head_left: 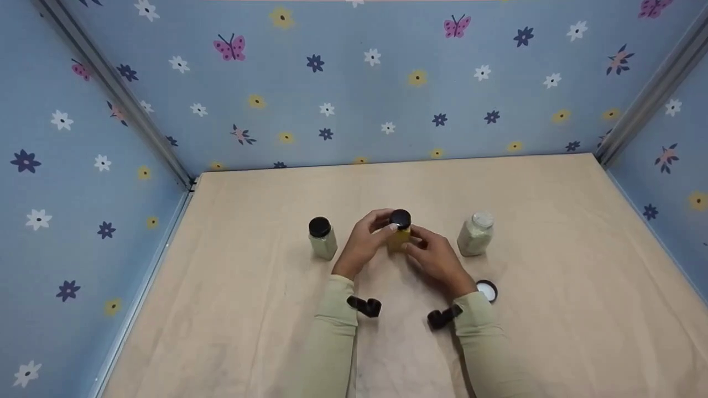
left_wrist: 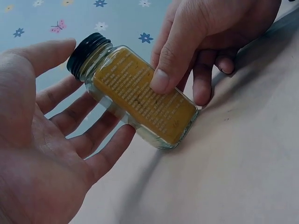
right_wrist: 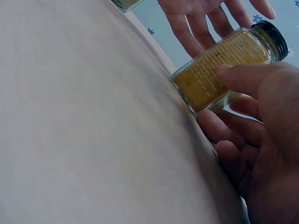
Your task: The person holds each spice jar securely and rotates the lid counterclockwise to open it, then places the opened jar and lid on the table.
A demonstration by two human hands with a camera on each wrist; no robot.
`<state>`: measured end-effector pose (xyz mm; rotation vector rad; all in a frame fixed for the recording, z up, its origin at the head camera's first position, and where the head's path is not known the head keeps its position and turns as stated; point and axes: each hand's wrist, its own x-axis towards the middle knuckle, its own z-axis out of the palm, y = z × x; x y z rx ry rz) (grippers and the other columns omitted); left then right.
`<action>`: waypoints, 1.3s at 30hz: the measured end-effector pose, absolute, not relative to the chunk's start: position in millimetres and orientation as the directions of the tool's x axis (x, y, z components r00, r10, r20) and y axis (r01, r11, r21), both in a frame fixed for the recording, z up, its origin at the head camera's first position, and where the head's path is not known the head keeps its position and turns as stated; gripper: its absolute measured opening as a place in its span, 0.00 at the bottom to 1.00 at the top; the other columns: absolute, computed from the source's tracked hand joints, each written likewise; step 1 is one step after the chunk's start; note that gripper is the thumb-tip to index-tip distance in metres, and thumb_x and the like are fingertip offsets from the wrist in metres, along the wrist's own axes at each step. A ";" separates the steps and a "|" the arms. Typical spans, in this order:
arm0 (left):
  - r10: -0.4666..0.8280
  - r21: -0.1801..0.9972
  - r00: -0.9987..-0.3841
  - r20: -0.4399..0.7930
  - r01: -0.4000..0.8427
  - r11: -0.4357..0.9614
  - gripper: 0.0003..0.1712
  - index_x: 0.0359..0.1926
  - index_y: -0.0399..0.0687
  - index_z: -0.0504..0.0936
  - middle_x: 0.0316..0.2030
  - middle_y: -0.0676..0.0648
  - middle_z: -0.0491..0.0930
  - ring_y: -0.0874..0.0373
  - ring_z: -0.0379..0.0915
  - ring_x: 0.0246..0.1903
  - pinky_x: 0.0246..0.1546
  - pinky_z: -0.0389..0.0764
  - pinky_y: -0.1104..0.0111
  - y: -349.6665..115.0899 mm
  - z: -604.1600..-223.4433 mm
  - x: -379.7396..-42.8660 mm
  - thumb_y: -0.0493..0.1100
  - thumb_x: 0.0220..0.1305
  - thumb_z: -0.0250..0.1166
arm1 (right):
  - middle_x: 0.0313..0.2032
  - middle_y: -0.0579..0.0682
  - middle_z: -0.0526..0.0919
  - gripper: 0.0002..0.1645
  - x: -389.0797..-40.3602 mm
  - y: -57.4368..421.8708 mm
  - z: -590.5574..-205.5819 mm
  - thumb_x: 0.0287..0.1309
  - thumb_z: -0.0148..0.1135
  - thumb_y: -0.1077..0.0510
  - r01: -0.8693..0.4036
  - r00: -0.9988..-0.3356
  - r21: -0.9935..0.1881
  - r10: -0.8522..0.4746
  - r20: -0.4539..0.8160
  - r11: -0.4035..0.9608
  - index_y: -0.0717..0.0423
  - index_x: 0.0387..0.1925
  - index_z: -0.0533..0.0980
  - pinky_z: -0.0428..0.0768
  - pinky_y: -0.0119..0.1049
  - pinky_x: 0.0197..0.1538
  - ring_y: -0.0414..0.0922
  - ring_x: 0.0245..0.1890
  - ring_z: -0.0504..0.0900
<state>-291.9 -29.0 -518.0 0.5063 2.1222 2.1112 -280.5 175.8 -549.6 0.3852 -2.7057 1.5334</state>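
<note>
A square glass spice jar (left_wrist: pixel 145 98) of yellow-brown powder, with a black screw cap (left_wrist: pixel 88 55) on it, stands between the two hands at the middle of the table. My right hand (right_wrist: pixel 261 121) pinches its body, thumb on the printed face and fingers behind. Around the other side, my left hand (head_left: pixel 365 240) is spread with loosely bent fingers. In the left wrist view its thumb tip is at the cap's edge and its fingers lie beside and behind the glass; whether they touch it I cannot tell.
On the left stands a pale-green jar (head_left: pixel 323 243) with a black cap. To the right is another pale jar (head_left: pixel 474 237) without a black cap. A loose black lid (head_left: pixel 487 291), white inside, lies by the right wrist. Patterned blue panels (head_left: pixel 354 88) border the cloth-covered table (head_left: pixel 232 276).
</note>
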 end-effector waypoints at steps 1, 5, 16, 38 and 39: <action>0.303 0.987 -0.940 0.158 0.158 -0.024 0.23 0.65 0.41 0.74 0.61 0.46 0.75 0.53 0.70 0.63 0.63 0.70 0.58 -28.8 -516.9 -291.2 0.41 0.72 0.62 | 0.59 0.50 0.80 0.28 -280.3 175.9 -549.3 0.65 0.66 0.51 -0.215 -0.970 -0.845 -0.208 0.126 0.490 0.47 0.66 0.75 0.75 0.49 0.59 0.49 0.57 0.79; 0.283 0.986 -0.945 0.166 0.158 -0.049 0.21 0.63 0.37 0.75 0.58 0.43 0.77 0.51 0.72 0.60 0.62 0.71 0.59 -28.0 -510.1 -287.3 0.37 0.72 0.62 | 0.60 0.51 0.80 0.29 -279.9 176.0 -548.7 0.65 0.67 0.51 -0.205 -0.972 -0.846 -0.204 0.117 0.493 0.47 0.66 0.75 0.74 0.50 0.60 0.50 0.58 0.78; 0.236 0.988 -0.960 0.150 0.137 -0.070 0.17 0.57 0.42 0.76 0.54 0.46 0.79 0.54 0.75 0.57 0.57 0.76 0.61 -26.5 -522.5 -293.0 0.39 0.69 0.65 | 0.59 0.50 0.81 0.28 -279.5 174.9 -549.1 0.65 0.66 0.52 -0.209 -0.971 -0.848 -0.208 0.120 0.487 0.48 0.65 0.76 0.75 0.49 0.59 0.50 0.57 0.79; 0.252 0.986 -0.954 0.162 0.169 0.005 0.25 0.66 0.45 0.74 0.60 0.48 0.77 0.53 0.71 0.60 0.63 0.69 0.57 -23.5 -518.9 -289.8 0.40 0.70 0.65 | 0.59 0.51 0.80 0.28 -280.1 174.8 -549.3 0.66 0.66 0.51 -0.202 -0.972 -0.841 -0.208 0.110 0.501 0.48 0.66 0.75 0.74 0.50 0.61 0.51 0.59 0.78; 0.253 0.986 -0.953 0.164 0.169 0.000 0.25 0.66 0.43 0.74 0.59 0.47 0.77 0.52 0.72 0.60 0.63 0.69 0.56 -23.8 -515.5 -288.0 0.39 0.69 0.65 | 0.59 0.51 0.80 0.28 -280.1 174.5 -549.2 0.66 0.66 0.51 -0.199 -0.973 -0.842 -0.205 0.107 0.502 0.48 0.66 0.75 0.74 0.50 0.61 0.50 0.58 0.78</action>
